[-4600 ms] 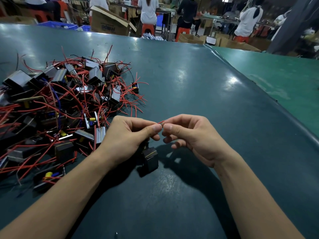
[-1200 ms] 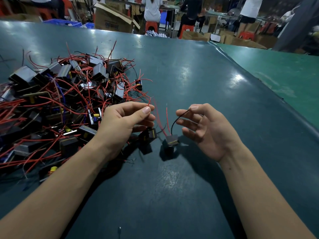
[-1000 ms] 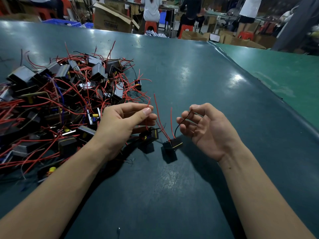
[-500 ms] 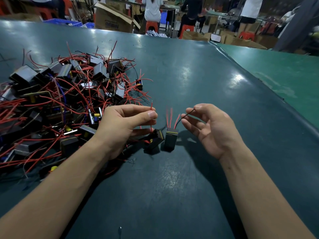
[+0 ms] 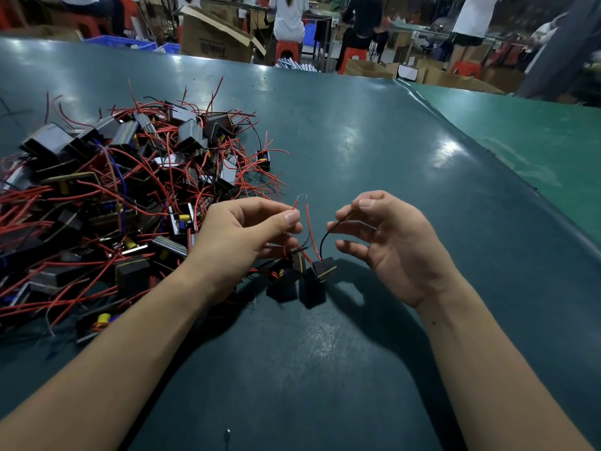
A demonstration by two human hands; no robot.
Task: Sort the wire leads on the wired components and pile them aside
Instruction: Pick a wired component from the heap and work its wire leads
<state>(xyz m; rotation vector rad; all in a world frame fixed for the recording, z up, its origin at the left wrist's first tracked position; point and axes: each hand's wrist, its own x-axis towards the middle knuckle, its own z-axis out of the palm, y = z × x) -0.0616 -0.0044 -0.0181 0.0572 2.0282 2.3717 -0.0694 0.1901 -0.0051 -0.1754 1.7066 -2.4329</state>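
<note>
Left hand (image 5: 247,236) pinches a red lead (image 5: 295,206), right hand (image 5: 390,242) pinches a black lead (image 5: 328,234); 2 components (image 5: 320,271) dangle just above the table (image 5: 374,151), beside the pile (image 5: 130,190).

We see two small black wired components: one (image 5: 323,270) dangles tilted from its black lead (image 5: 325,234), its red lead (image 5: 309,227) rising free. The other (image 5: 286,276) sits just beside it, hanging from a red lead (image 5: 295,205). A tangled pile (image 5: 123,196) of black components with red leads lies to our left.
</note>
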